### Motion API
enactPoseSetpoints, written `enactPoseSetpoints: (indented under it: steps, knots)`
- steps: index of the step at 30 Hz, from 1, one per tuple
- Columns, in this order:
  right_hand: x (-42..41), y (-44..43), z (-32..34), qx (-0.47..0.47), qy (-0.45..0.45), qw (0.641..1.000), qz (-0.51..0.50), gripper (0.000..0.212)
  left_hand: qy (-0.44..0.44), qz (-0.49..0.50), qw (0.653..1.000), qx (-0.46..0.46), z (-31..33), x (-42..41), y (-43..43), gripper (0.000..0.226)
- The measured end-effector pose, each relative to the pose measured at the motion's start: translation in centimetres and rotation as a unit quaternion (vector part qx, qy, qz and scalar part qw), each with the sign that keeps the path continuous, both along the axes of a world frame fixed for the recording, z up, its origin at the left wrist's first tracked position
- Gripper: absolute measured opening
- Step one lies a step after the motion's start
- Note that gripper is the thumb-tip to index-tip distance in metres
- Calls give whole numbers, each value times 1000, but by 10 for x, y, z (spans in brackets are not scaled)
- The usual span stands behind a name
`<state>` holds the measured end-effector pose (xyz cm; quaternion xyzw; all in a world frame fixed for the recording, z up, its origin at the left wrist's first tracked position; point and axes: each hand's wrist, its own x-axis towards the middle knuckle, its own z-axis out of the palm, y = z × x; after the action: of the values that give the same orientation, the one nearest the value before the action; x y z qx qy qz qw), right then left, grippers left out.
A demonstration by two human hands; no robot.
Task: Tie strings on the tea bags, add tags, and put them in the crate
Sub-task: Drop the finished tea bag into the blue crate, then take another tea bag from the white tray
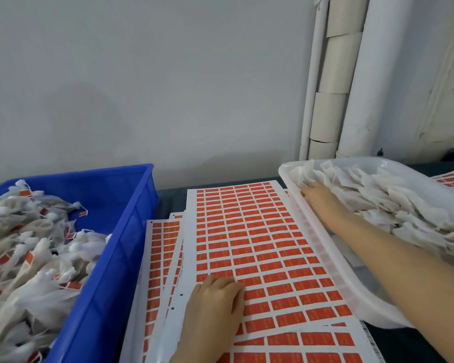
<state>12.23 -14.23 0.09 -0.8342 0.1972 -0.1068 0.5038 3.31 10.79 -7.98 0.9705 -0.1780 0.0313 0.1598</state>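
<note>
We looked down at a dark desk (165, 203). Our left hand (215, 299) rested on the top sheet of red tags (249, 239), fingers curled under; we could not tell whether its grip held a tag. Our right hand (319, 199) lay inside the white tray (323, 255) on the right, among loose tea bags (404, 205), fingertips partly buried, so its grip was unclear too. On the left stood the blue crate (131, 205), heaped with tagged tea bags (24, 244).
</note>
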Motion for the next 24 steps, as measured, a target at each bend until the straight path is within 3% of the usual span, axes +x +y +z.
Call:
enactPoseSetpoints:
  steps: [2,3,5,7,10,13,20,24]
  knots:
    - [4,1,1,45,28,997,-51,28,-2,2,1000,-4,0,2,0,39]
    - [4,1,2,25,45,997,-64,25,-2,5,1000,-5,-1,2,0,39]
    - [1,-2,2,-137,76,985,-79,19,-2,15,1000,-8,0,1,-1,39]
    - [-1,-7,4,-330,63,939,-68,14,8,24,1000,-14,0,0,0,40]
    - [-1,-12,14,-438,14,897,-54,14,39,29,999,-2,-2,0,1,43]
    - [-2,-17,32,-372,-35,926,-52,32,51,19,998,19,-3,0,1,44]
    - [-44,-8,77,-216,-161,963,-33,19,43,44,997,-44,1,0,3,40]
    - [-77,25,86,-189,-233,954,-23,14,-1,93,985,-145,23,2,5,37]
